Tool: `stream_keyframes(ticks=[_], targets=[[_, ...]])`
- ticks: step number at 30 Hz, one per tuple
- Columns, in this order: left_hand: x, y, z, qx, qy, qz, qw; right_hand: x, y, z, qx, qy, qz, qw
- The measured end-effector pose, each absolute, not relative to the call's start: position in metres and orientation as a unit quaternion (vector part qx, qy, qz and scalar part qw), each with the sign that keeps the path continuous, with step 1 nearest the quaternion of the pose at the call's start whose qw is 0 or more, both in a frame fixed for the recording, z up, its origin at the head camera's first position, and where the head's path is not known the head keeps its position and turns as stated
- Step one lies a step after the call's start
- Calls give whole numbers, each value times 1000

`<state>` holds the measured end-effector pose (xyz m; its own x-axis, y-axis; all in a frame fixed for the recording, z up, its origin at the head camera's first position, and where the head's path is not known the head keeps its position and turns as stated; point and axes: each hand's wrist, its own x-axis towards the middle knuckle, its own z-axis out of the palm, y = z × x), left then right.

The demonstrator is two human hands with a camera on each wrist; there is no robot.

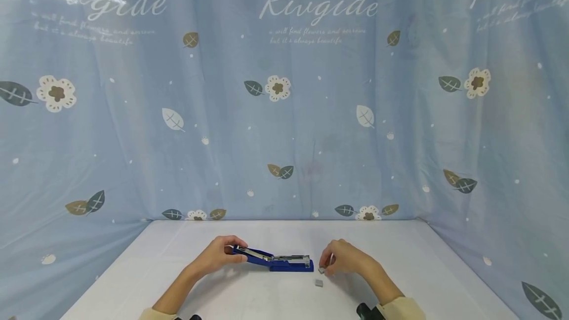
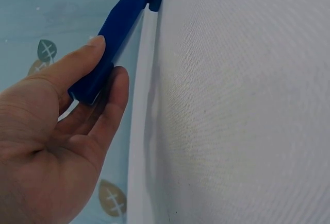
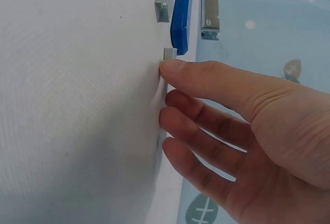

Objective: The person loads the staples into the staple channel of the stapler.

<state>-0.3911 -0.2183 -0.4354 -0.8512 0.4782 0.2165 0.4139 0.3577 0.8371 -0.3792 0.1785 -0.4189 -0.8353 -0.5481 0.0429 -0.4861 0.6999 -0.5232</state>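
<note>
A blue stapler (image 1: 291,266) lies on the white table, hinged wide apart so its metal staple channel shows. My left hand (image 1: 221,253) grips the raised end of its top arm, which tilts up to the left; the left wrist view shows thumb and fingers around the blue arm (image 2: 121,26). Beyond the base's right end, my right hand (image 1: 344,257) pinches a small grey strip of staples (image 3: 169,53) between thumb and fingers, close to the table. A second strip of staples (image 1: 318,283) rests on the table just in front, apart from both hands.
The white table (image 1: 249,300) reaches back to a blue patterned curtain (image 1: 284,127), which also hangs along both sides. Dark wrist straps (image 1: 370,312) sit by the yellowish sleeves (image 1: 402,309) at the front edge of view.
</note>
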Motion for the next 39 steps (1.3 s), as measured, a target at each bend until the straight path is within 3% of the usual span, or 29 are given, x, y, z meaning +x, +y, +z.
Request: stream_keyframes(ticks=[39], targets=[[-390, -218, -438, 247, 833, 494, 33, -386, 185, -426, -290, 912, -287, 42]])
